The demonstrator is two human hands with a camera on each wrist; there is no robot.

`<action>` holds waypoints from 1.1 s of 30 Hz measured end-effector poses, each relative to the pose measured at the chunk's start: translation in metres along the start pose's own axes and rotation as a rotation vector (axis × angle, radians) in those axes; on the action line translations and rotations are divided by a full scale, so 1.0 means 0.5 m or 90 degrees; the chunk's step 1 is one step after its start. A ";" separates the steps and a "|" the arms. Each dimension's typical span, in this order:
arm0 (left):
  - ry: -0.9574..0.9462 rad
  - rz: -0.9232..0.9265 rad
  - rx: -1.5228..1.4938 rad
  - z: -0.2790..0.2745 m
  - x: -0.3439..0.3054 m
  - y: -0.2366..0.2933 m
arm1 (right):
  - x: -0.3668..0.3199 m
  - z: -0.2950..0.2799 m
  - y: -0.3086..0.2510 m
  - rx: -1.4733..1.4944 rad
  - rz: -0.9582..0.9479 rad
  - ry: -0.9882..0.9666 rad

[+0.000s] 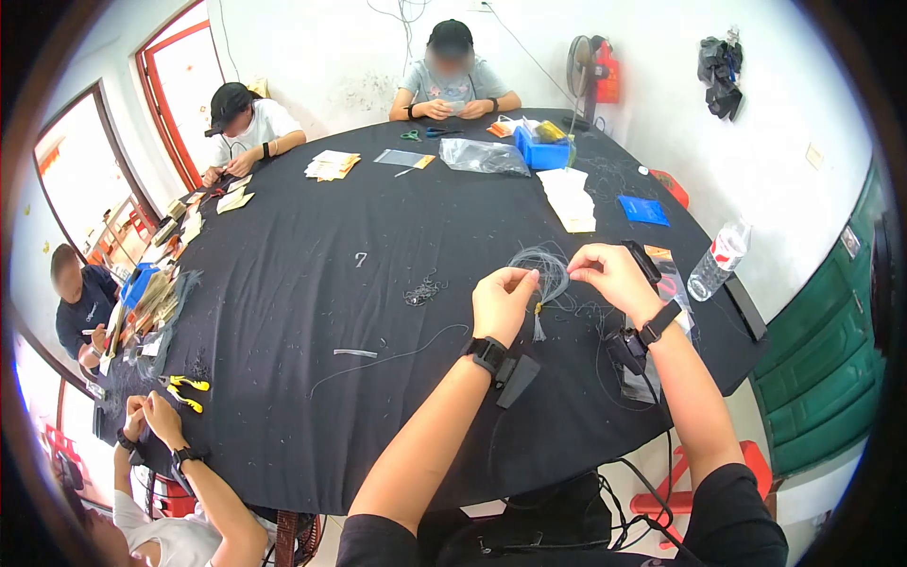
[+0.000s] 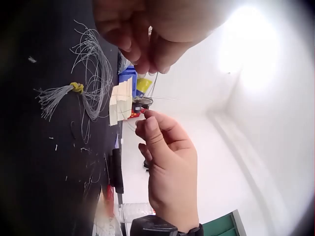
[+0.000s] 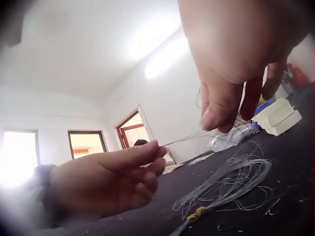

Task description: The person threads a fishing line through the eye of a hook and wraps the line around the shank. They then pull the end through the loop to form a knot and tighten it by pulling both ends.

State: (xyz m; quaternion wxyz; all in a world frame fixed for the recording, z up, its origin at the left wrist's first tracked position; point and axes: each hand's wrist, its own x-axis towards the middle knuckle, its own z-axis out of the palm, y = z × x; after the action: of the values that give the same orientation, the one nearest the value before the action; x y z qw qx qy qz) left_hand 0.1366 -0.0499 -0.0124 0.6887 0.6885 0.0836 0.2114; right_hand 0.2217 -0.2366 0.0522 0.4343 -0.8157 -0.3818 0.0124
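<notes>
Thin clear line runs between the two hands in the right wrist view. My left hand pinches one part of it between thumb and index finger; my right hand pinches another part a short way to the right. Both are raised above the black table. Below and behind them lies a coiled bundle of clear line, bound by a yellow tie, with its cut ends fanned out. Whatever small piece may be between the fingertips is too small to tell.
A pile of dark hooks and a short clear strip lie left of my hands. Farther off are stacked cards, a blue box and a plastic bag. A bottle stands at right. Several people sit around the table.
</notes>
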 end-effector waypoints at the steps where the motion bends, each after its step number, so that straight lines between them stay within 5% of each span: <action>1: 0.003 -0.005 0.016 -0.002 -0.002 0.004 | 0.000 0.001 0.003 0.006 0.000 -0.007; 14: -0.101 -0.076 0.226 -0.110 -0.053 0.073 | -0.002 0.009 0.059 -0.280 -0.106 0.037; 20: -0.097 -0.069 0.289 -0.170 -0.126 0.141 | -0.009 0.024 0.091 -0.342 -0.019 0.026; 30: -0.018 -0.052 0.287 -0.220 -0.127 0.099 | 0.003 0.028 0.101 -0.273 0.102 0.071; 33: -0.028 -0.085 0.249 -0.207 -0.123 0.091 | -0.004 0.046 0.043 -0.441 -0.025 0.162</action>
State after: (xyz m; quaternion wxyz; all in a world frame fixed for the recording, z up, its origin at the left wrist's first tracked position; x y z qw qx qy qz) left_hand 0.0315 0.0182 0.0177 0.5561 0.8065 0.1532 0.1298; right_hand 0.2255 -0.2288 0.0220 0.1768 -0.9020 -0.3218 -0.2272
